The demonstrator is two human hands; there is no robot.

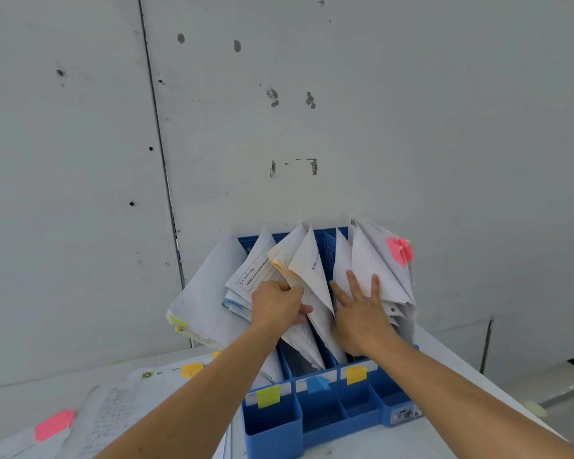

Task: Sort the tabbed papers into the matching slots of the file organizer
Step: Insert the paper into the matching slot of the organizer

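A blue file organizer (272, 425) stands on the white table against the wall, its slots stuffed with white papers. Slot labels show a green tab (268, 395), a blue tab (317, 384) and a yellow tab (356, 375). My left hand (275, 308) grips a bundle of papers (307, 270) in the middle slot, fingers curled round its edge. My right hand (362, 313) lies flat with spread fingers against the papers (371, 260) in the right slot, which carry pink tabs (400, 250).
Loose papers lie on the table at the left, one with a pink tab (53, 425) and one with a yellow tab (191, 370). A thick stack (199, 299) leans out of the organizer's left side. The wall stands right behind.
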